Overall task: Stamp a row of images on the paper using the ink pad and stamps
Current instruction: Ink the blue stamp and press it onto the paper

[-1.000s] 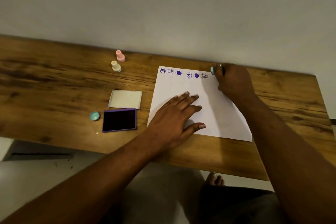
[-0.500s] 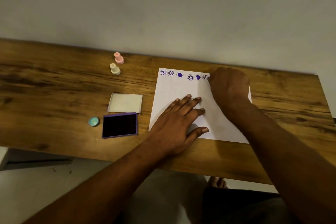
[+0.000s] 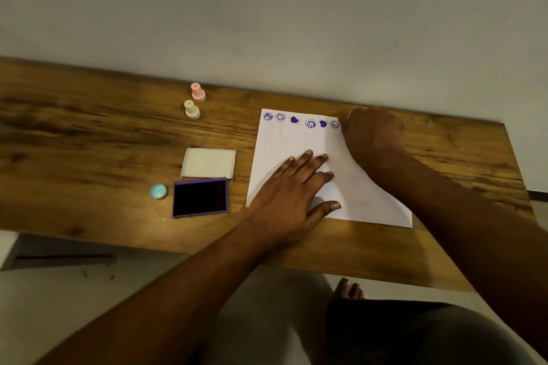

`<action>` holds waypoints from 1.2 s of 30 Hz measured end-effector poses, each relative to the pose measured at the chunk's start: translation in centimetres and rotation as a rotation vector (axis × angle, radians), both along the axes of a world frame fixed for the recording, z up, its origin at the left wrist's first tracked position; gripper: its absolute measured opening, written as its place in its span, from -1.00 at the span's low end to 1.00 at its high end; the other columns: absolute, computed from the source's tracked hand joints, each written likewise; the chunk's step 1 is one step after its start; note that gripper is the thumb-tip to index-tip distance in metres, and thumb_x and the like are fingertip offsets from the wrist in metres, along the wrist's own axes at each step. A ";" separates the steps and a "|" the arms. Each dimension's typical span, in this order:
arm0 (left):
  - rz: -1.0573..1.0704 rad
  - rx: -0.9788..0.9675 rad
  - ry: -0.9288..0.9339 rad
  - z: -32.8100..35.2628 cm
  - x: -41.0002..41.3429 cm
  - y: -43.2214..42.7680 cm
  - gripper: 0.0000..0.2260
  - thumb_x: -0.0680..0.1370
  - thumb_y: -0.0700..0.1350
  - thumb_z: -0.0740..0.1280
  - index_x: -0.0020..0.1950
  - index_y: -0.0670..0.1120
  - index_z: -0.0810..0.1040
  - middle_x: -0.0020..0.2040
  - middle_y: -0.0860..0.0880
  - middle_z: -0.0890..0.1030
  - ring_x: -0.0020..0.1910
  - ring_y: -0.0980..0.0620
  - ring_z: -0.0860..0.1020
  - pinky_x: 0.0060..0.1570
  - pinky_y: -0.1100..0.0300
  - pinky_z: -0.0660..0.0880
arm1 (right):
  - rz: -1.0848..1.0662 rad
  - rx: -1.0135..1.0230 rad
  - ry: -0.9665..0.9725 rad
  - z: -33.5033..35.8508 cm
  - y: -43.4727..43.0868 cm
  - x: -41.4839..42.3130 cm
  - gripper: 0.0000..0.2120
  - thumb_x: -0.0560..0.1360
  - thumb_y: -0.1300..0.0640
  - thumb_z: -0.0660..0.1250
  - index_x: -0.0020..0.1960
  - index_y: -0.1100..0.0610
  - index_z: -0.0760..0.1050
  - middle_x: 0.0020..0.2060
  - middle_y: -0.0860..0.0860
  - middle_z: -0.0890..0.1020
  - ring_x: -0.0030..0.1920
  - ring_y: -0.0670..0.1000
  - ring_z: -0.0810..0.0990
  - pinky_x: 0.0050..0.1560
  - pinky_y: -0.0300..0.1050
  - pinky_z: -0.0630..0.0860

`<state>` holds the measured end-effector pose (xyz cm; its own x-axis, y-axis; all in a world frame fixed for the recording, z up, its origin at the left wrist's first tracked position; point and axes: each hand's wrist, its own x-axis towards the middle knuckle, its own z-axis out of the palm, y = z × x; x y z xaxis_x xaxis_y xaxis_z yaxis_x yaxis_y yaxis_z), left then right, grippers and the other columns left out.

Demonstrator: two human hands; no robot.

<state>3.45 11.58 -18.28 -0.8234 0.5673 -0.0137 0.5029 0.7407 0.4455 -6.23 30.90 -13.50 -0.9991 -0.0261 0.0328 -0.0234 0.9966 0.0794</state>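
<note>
The right hand is curled over a stamp, only a pale sliver of it showing, at the far right corner of the paper, just beside the last of six purple prints. The left hand lies flat on the sheet, fingers straight and spread. On the wooden table, left of the paper, are the ink pad, its lid, a teal cap, and an upright pink stamp and cream stamp; a plain wall stands behind.

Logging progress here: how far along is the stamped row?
Done: six purple prints line the paper's top edge. In hand: the right hand holds a teal stamp just past the sixth; the left hand lies flat on the sheet. Left: any room further right, hidden by that hand.
</note>
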 end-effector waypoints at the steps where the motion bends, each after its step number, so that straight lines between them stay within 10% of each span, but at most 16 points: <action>1: 0.001 0.003 0.001 0.0 0.1 -0.1 -0.40 0.68 0.34 0.03 0.63 0.07 0.31 0.72 0.02 0.13 0.71 -0.01 0.00 0.67 -0.05 -0.08 | 0.003 -0.012 0.010 0.1 0.0 0.2 -0.81 0.60 0.17 0.26 -0.10 0.16 0.62 -0.20 0.12 0.69 -0.19 0.18 0.67 -0.23 -0.04 0.54; 10: 0.010 0.014 0.032 -0.1 0.3 0.0 -0.39 0.68 0.35 0.06 0.63 0.05 0.32 0.71 0.00 0.16 0.70 -0.01 0.02 0.67 -0.05 -0.04 | -0.120 -0.055 0.005 2.4 0.8 -0.1 -0.53 0.70 -0.11 0.03 0.13 0.16 0.61 0.06 0.22 0.67 0.09 0.31 0.65 0.03 0.07 0.55; 12: 0.009 0.007 0.039 -0.3 0.4 -0.1 -0.39 0.68 0.35 0.05 0.64 0.06 0.30 0.72 0.01 0.14 0.71 0.00 0.00 0.67 -0.03 -0.06 | -0.261 -0.409 0.181 2.8 2.7 0.2 -0.45 0.70 -0.18 0.02 -0.01 0.19 0.62 -0.13 0.24 0.68 -0.08 0.31 0.64 -0.09 0.06 0.52; 16: 0.007 0.007 0.046 -0.5 0.3 -0.1 -0.38 0.68 0.36 0.05 0.64 0.07 0.29 0.72 0.02 0.13 0.71 0.01 -0.01 0.66 0.02 -0.11 | -0.671 -1.788 -0.049 2.6 4.5 1.6 -0.56 0.67 -0.21 0.12 -0.26 0.03 0.38 -0.49 -0.07 0.30 -0.52 -0.06 0.25 -0.51 -0.23 0.17; 18: 0.009 -0.001 0.049 -0.4 0.4 -0.1 -0.38 0.67 0.37 0.04 0.64 0.07 0.28 0.72 0.02 0.13 0.71 0.01 0.00 0.65 0.04 -0.13 | -0.752 -1.957 -0.108 1.8 5.1 2.0 -0.58 0.68 -0.18 0.12 -0.28 0.01 0.33 -0.46 -0.08 0.21 -0.50 -0.10 0.17 -0.52 -0.25 0.06; 36: 0.312 0.210 0.151 6.9 0.9 -7.9 -0.51 0.67 0.31 0.16 0.49 0.09 0.50 0.55 0.08 0.45 0.58 0.06 0.32 0.56 -0.08 0.21 | -0.254 -1.437 -0.140 2.9 -3.5 1.9 -0.65 0.63 -0.10 0.17 -0.21 0.08 0.50 -0.48 -0.11 0.42 -0.46 -0.07 0.36 -0.36 -0.15 0.36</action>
